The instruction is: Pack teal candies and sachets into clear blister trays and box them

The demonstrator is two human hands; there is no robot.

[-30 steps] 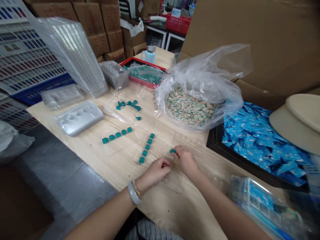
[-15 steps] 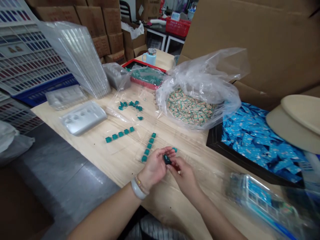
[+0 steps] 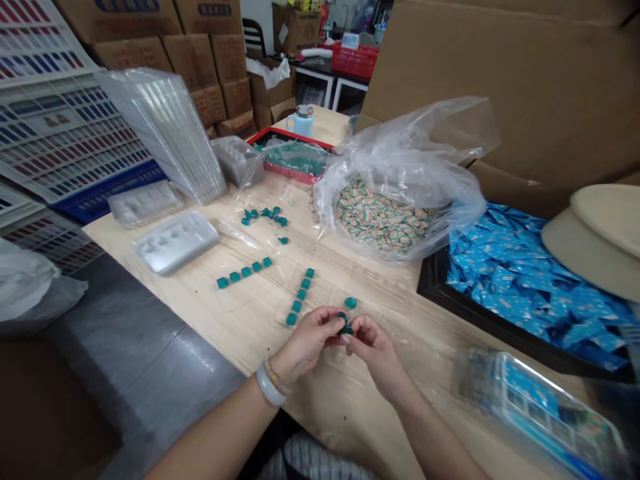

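Observation:
Between my two hands is a small dark green piece (image 3: 344, 324), partly covered by fingers. My left hand (image 3: 314, 337) pinches it from the left, with a pale bangle on that wrist. On its right side, the fingertips of my right hand (image 3: 374, 341) close on it too. A single green piece (image 3: 351, 303) lies on the table just beyond my hands. To the left run a row of green square pieces (image 3: 301, 293) and a second row of green pieces (image 3: 245, 272). Farther back lies a loose cluster of green pieces (image 3: 265, 214).
An open plastic bag of small printed packets (image 3: 385, 217) stands behind my hands. At right are a black tray of blue packets (image 3: 525, 280) and a clear plastic box (image 3: 540, 400). Clear plastic trays (image 3: 177, 241) lie left. A red-rimmed tray (image 3: 295, 175) and a mug (image 3: 303, 122) stand farther back.
My left hand, palm up with fingers stretched before, has turned and closed its thumb and fingers on the green piece. The view has shifted slightly.

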